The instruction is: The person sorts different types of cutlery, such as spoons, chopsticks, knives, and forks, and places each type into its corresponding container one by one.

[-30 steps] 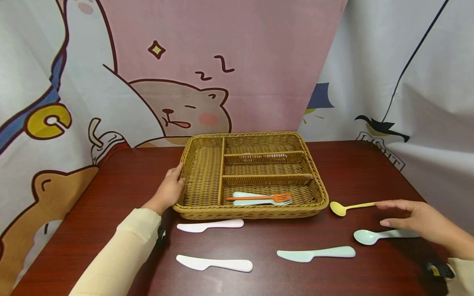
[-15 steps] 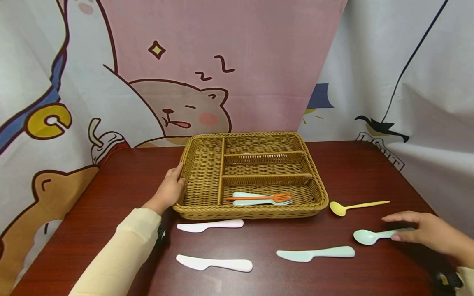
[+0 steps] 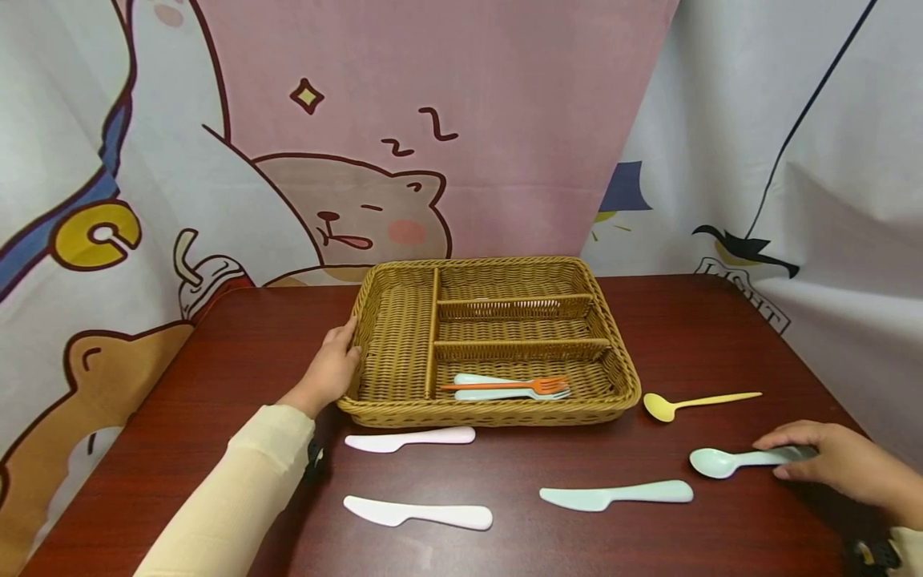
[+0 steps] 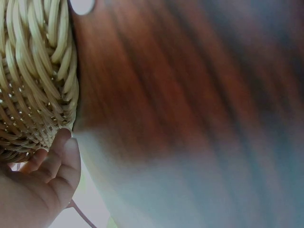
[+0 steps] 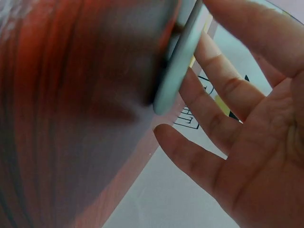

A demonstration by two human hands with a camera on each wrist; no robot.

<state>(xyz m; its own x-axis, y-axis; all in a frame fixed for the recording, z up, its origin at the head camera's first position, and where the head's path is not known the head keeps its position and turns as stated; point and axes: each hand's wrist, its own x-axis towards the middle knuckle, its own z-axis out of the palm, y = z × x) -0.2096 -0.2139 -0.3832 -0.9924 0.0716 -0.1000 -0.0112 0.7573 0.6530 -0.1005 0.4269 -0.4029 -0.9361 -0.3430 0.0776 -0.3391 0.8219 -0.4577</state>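
A wicker divided basket (image 3: 487, 417) stands on the table, and my left hand (image 3: 328, 370) grips its left side; the left wrist view shows bent fingers (image 4: 66, 164) against the weave. On the right, my right hand (image 3: 840, 465) pinches the handle end of a pale green spoon (image 3: 714, 462), which lies along the tabletop. Seen from the right wrist, that handle (image 5: 173, 78) runs between the thumb and the fingers. Just behind is a yellow spoon (image 3: 659, 407). An orange fork (image 3: 505, 385) and pale blue forks (image 3: 490, 394) lie in the basket's front right compartment.
In front of the basket lie a pale pink knife (image 3: 411, 438), a white knife (image 3: 418, 513) and a pale green knife (image 3: 616, 494). The dark red table (image 3: 238, 353) ends at a printed cloth backdrop (image 3: 519, 120).
My right hand has moved from the yellow spoon's handle down and right to the pale green spoon, its fingers now at that handle. The left hand has stayed on the basket.
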